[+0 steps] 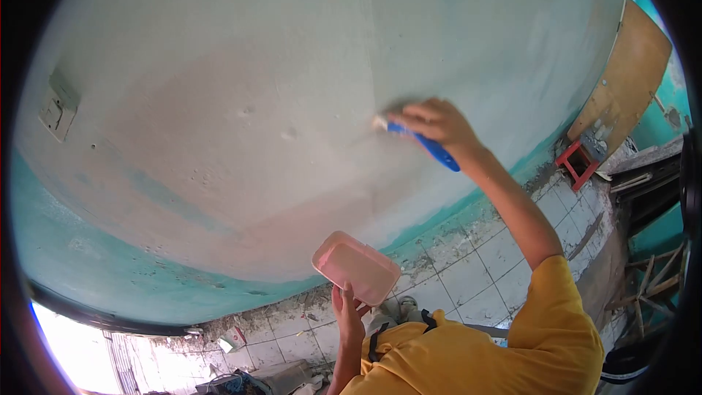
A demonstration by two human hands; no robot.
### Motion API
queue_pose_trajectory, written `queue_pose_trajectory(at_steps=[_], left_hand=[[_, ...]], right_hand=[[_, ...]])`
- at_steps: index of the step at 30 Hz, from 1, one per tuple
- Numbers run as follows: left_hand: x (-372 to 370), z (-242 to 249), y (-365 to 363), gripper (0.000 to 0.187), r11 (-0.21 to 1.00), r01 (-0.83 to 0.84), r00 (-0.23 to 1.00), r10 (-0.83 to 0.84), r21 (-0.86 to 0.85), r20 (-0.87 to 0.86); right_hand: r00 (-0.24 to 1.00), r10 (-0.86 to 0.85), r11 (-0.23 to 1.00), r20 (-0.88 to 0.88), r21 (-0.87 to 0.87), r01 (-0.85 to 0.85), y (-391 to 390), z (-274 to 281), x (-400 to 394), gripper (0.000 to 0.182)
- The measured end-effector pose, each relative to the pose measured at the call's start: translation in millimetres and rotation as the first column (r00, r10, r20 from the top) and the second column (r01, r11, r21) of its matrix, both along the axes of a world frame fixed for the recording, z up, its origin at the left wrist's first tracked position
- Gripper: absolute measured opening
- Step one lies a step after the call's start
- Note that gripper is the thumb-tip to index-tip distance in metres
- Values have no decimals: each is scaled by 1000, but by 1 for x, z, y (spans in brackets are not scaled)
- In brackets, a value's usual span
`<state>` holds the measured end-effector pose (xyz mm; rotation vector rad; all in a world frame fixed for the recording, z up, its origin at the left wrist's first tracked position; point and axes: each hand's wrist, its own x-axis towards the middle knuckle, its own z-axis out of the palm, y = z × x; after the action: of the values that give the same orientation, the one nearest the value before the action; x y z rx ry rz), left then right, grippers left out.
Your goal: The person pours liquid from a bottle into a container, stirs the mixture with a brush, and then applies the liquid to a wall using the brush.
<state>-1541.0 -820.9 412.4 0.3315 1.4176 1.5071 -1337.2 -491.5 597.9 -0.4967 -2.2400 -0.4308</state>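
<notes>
My right hand is closed around a paintbrush with a blue handle, its pale bristles against the wall. The wall is coated whitish and pinkish over much of its surface, with turquoise along the bottom. Lower down, my left hand grips the near edge of a pink plastic container, thumb over the rim. Pinkish liquid seems to lie inside the container, which is held apart from the brush, in front of my body.
A switch or socket box is on the wall at the left. Dirty white tiles cover the floor. At the right stand a red stool, a wooden board and stacked timber. Assorted items lie at bottom left.
</notes>
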Motion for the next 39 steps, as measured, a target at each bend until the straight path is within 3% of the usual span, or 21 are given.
queue_pose_trajectory(at_steps=[1,3,6,7,11,12,14,16,18,21,23,26,28,31,33,37,39], left_hand=[[0,0,0,72,1000,-15,1000,15,-4,16],[2,1,1,72,1000,-8,1000,8,-7,2],[2,0,0,72,1000,-1,1000,1,-7,-4],[2,-2,0,72,1000,-3,1000,3,-6,0],[2,-2,-1,71,1000,-12,1000,12,6,4],[2,-2,-1,71,1000,-10,1000,10,18,10],[1,1,-2,71,1000,-5,1000,4,28,8],[0,5,-2,71,1000,3,1000,-3,18,-12],[2,8,-1,71,1000,-9,1000,9,15,-10],[3,8,1,71,1000,-20,1000,20,7,-9],[3,7,1,72,1000,-17,1000,17,-2,-11],[5,4,1,70,1000,-23,1000,23,4,7],[8,2,0,69,999,-39,999,39,5,25],[12,7,-2,67,998,-58,998,57,13,35],[12,5,-3,66,998,-54,998,54,20,24],[8,6,-4,65,999,-24,1000,24,22,7],[6,7,-4,68,1000,-24,1000,24,20,5]], right_hand=[[1000,-3,1000,-5,-3,3,-5,24,-3,41],[965,10,982,-263,187,41,-13,53,-7,43],[958,-45,982,-282,166,95,-14,33,-9,44],[966,-72,977,-248,179,119,-14,10,-11,45],[996,-61,991,-70,-125,52,-29,-114,-11,45],[996,-56,991,-69,-125,47,-33,-136,-8,45],[990,-44,961,132,-265,78,-38,-165,-3,45],[991,-8,943,134,-329,52,-30,-154,0,44],[988,29,985,148,-170,-4,-9,-127,4,39],[998,29,999,-56,-38,-31,-3,-28,1,38],[970,-12,994,-244,106,39,-11,3,-5,44],[944,-76,977,-321,166,135,-24,-5,-13,46],[950,-91,985,-300,113,130,-31,-47,-16,48],[983,-113,994,-147,-17,111,-34,-137,-13,43],[992,-68,954,107,-285,96,-42,-178,-5,41],[976,63,931,206,-364,17,-22,-169,8,43],[995,29,988,92,-157,-14,-4,-117,9,47]])
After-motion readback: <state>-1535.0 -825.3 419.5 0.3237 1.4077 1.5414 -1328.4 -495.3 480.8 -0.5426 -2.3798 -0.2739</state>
